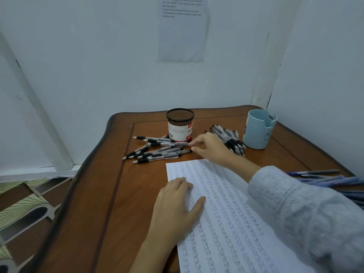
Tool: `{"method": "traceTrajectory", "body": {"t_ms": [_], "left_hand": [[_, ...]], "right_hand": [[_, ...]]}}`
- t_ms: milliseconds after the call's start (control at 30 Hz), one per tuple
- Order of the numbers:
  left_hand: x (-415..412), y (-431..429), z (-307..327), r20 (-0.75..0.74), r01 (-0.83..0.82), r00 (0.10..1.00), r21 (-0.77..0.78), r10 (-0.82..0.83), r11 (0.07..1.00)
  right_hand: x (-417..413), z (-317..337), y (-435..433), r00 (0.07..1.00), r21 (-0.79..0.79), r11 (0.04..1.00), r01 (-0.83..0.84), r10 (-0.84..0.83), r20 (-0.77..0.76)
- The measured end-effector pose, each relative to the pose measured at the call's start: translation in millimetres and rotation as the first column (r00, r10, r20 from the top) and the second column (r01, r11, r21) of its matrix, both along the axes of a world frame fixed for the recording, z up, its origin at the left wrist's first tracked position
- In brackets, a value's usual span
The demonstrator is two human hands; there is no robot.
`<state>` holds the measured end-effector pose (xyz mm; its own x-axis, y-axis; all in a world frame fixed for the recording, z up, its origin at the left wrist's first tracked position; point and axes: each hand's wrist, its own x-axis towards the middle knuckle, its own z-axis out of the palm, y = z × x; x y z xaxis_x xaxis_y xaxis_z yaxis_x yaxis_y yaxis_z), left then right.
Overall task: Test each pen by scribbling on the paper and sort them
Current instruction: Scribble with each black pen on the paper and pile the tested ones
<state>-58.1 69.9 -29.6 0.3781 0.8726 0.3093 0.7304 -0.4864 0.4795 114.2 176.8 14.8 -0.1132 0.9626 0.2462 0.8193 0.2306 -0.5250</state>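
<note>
On the table point(98, 194), black pens point(157, 150) lie beside the right hand point(210, 148).

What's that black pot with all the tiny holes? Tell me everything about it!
It is a round pen pot of black wire mesh, standing upright near the far edge of the wooden table. A white and red label with a barcode wraps its lower half. No pens stick out of it. Loose pens lie at its foot.

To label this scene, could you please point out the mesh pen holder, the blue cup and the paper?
mesh pen holder point(180, 131): head view, on its white label.
blue cup point(256, 134): head view, on its outer wall.
paper point(226, 213): head view, on the scribbled middle.
</note>
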Motion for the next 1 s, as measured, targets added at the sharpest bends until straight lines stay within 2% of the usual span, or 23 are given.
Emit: {"method": "traceTrajectory", "body": {"t_ms": [133,300,400,500,600,733,867,1000], "left_hand": [[-0.7,-0.1,-0.5,0.002,0.011,1.000,0.000,-0.011,1.000],[-0.5,-0.1,0.0,-0.016,0.005,1.000,-0.035,-0.005,0.999],[-0.8,-0.1,-0.5,-0.038,0.008,0.999,-0.060,-0.010,0.998],[-1.0,0.6,-0.4,-0.039,0.014,0.999,-0.066,-0.017,0.998],[-1.0,0.8,0.7,-0.048,0.026,0.998,-0.079,-0.030,0.997],[-1.9,0.7,0.5,-0.056,0.030,0.998,-0.080,-0.034,0.996],[-2.3,-0.6,1.9,-0.049,0.034,0.998,-0.041,-0.036,0.999],[-2.1,-3.1,3.9,-0.027,0.105,0.994,-0.030,-0.106,0.994]], "right_hand": [[-8.3,-11.2,10.6,0.998,-0.049,0.999,0.012,-0.008,0.065],[-11.1,-18.5,7.4,0.986,0.005,0.998,0.058,-0.058,0.158],[-8.0,-15.9,-0.3,0.999,0.004,0.999,0.038,-0.038,0.009],[-0.5,-3.9,-14.2,0.958,-0.061,0.998,0.007,-0.024,-0.285],[9.6,10.4,-30.0,0.847,-0.076,0.997,0.025,-0.061,-0.528],[23.3,26.9,-50.8,0.608,-0.087,0.992,0.094,-0.126,-0.784],[36.0,43.0,-83.4,0.456,-0.044,0.991,0.124,-0.096,-0.885],[47.2,41.9,-116.8,0.222,-0.127,0.991,0.030,-0.130,-0.966]]}}
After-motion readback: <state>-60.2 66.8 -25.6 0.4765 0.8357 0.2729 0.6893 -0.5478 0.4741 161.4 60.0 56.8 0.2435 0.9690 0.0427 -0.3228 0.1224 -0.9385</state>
